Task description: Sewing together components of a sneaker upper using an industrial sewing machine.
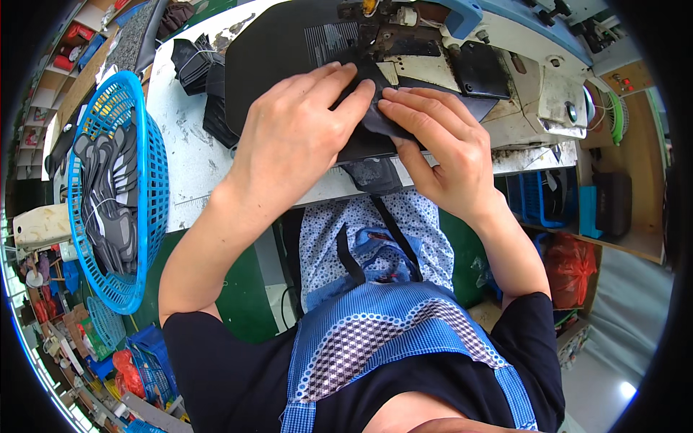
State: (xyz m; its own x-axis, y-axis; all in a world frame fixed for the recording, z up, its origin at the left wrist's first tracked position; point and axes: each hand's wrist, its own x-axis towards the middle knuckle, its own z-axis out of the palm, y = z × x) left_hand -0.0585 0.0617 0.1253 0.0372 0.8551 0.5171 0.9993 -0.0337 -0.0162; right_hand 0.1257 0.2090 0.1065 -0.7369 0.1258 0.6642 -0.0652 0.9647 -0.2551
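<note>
Over the white surface [189, 148] near a blue basket [152, 187], the right hand [449, 148] pinches black cloth [377, 124]; the left hand [299, 126] touches it too, its grip I can't tell.

Place: sewing workshop | far right: industrial sewing machine [543, 119] is mounted on stained white table [177, 148] | left: bundled dark pieces [110, 198] are kept in blue basket [153, 169] | far left: shelves [36, 115] with red items [65, 63] are seen
</note>
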